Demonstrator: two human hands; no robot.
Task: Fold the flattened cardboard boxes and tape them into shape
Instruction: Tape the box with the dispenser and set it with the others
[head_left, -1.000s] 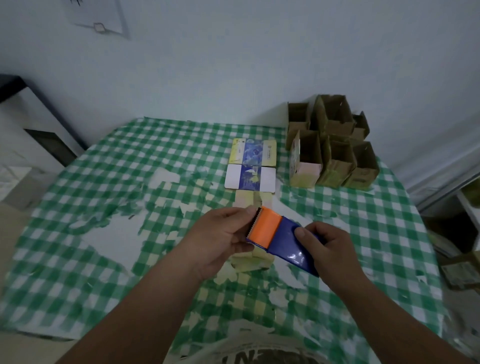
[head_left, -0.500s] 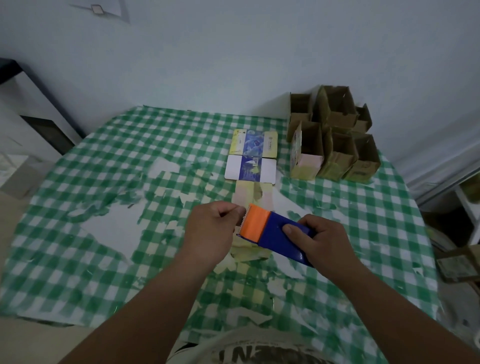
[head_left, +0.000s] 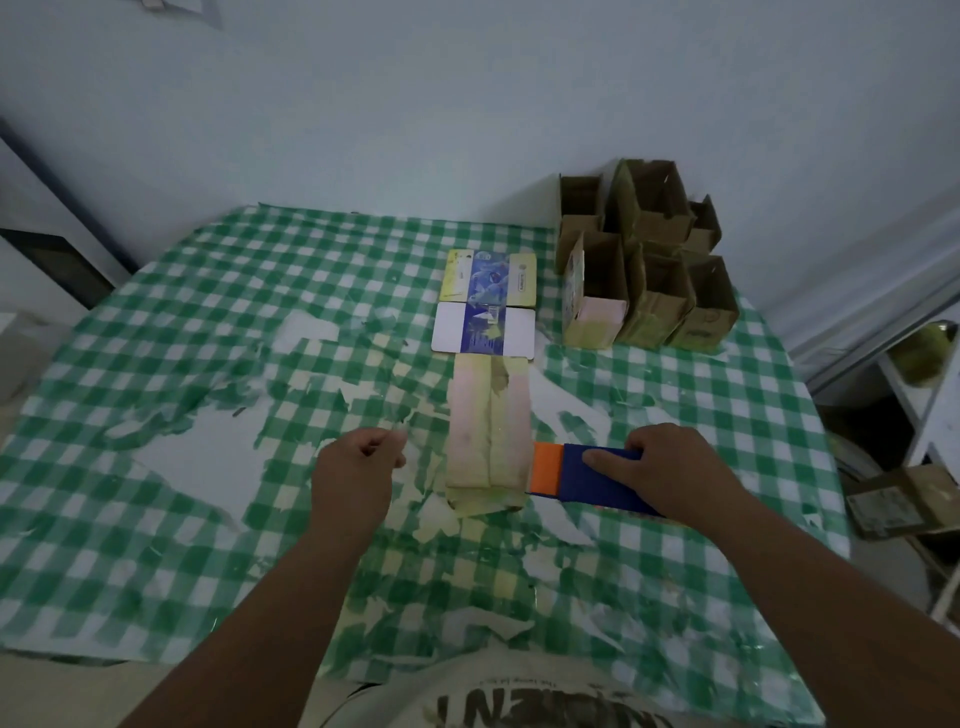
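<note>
Hands (head_left: 358, 467) (head_left: 670, 467) flank folded box (head_left: 488, 436).

Dispenser (head_left: 587, 475) rear hidden under right hand (head_left: 670, 470). Tape strip unresolvable. Left hand (head_left: 356, 470) fingertips curled out of sight. Print on flat boxes (head_left: 485, 306) too small. Shirt (head_left: 519, 696) cut by bottom edge.

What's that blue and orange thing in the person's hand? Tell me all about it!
It looks like a tape dispenser: a dark blue plastic-looking body with a bright orange front end. It lies low and flat over the green checked tablecloth, its orange end right against the pale folded box. The right hand holds it from above, a finger lying along its top. No tape shows clearly.
</note>
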